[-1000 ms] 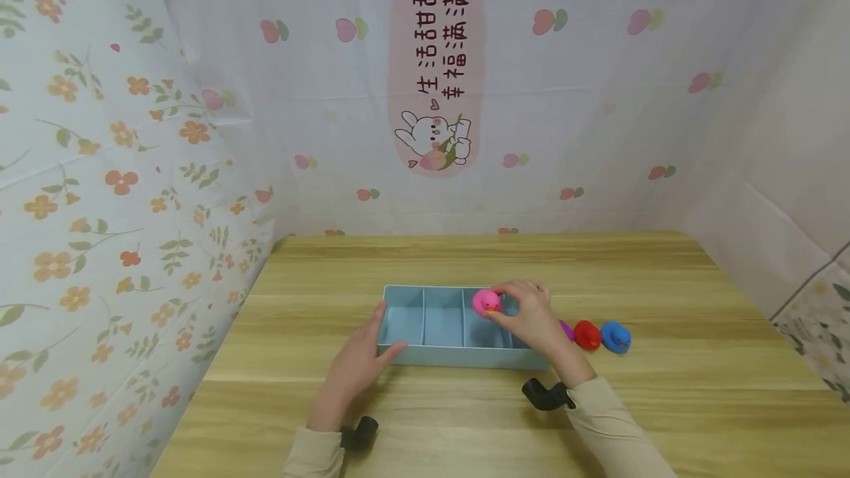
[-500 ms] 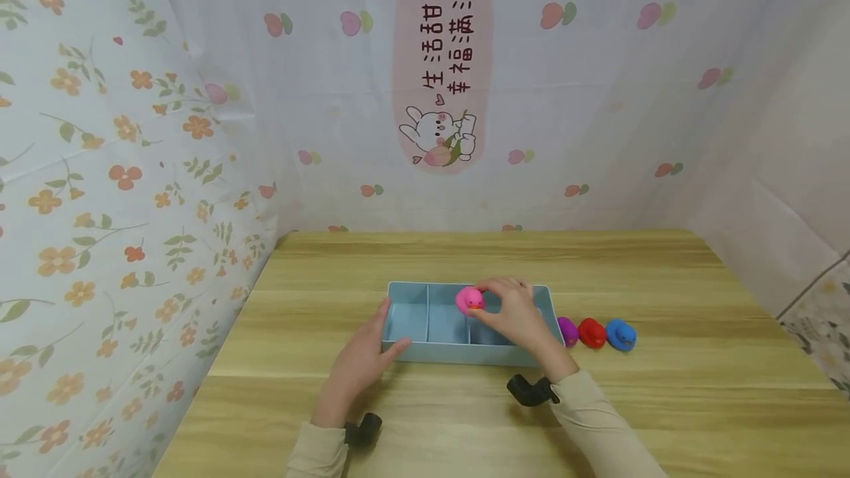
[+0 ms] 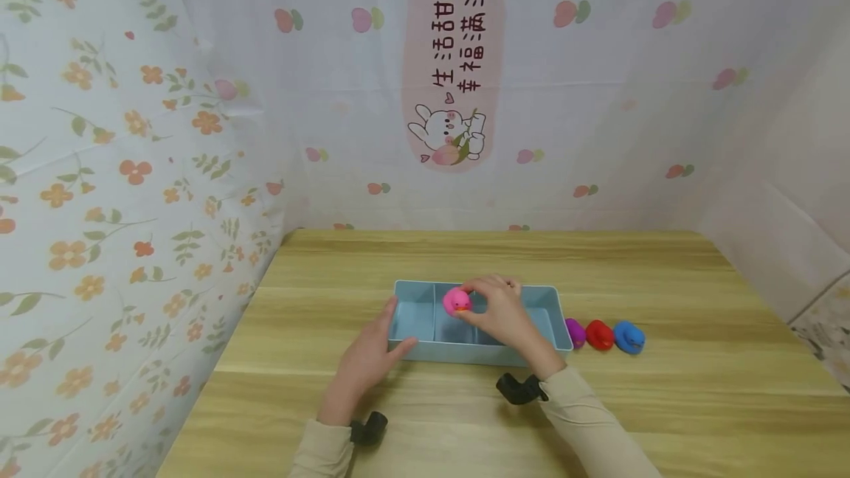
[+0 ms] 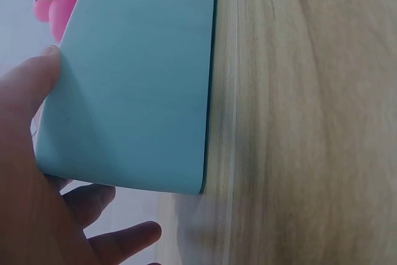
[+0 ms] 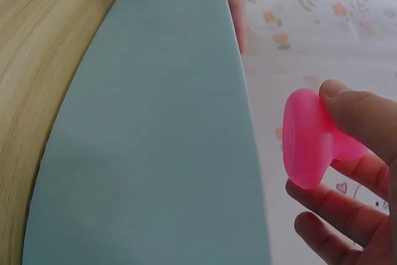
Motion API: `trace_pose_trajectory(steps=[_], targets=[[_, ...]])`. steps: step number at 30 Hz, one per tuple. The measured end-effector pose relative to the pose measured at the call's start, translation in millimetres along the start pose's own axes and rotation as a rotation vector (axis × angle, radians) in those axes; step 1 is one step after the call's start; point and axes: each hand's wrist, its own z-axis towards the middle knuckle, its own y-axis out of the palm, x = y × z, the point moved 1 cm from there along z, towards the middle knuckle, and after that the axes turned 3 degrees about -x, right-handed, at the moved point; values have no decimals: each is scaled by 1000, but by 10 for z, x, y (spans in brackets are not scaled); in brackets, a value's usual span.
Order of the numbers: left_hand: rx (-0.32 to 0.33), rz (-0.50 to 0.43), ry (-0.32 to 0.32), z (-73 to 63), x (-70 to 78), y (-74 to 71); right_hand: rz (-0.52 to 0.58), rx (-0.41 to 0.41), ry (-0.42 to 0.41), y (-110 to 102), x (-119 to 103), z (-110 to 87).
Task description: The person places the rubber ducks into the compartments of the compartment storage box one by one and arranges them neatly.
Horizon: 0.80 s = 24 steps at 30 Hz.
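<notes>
My right hand (image 3: pixel 501 312) pinches a pink rubber duck (image 3: pixel 457 302) between thumb and fingers. In the head view the duck appears over the second compartment from the left of a light blue divided box (image 3: pixel 481 353). The right wrist view has the pink duck (image 5: pixel 308 139) held above the box's rim, its base facing the camera. My left hand (image 3: pixel 370 352) rests against the box's left end, fingers extended along that side and thumb at the front rim. In the left wrist view, the left thumb touches the rim and some fingers spread past the end wall.
Right of the box, a purple duck (image 3: pixel 575 333), a red duck (image 3: pixel 600 335) and a blue duck (image 3: pixel 629 338) stand in a row on the wooden table (image 3: pixel 425 419). A printed cloth (image 3: pixel 345 109) hangs behind the table, and a flowered cloth (image 3: pixel 119 242) hangs at the left.
My right hand has carried the pink duck leftward, from over the third compartment to over the second. The left hand stays at the box's left end. The view has shifted slightly.
</notes>
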Motion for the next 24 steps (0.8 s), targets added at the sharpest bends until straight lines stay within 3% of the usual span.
trace_pose_trajectory(steps=[7, 17, 24], targets=[[-6, 6, -1, 13, -4, 8, 8, -33, 2, 81, -96, 77], [8, 16, 27, 21, 22, -19, -78, -120, -94, 343, -244, 281], [10, 23, 31, 25, -19, 2, -87, -165, -72, 518, -306, 352]])
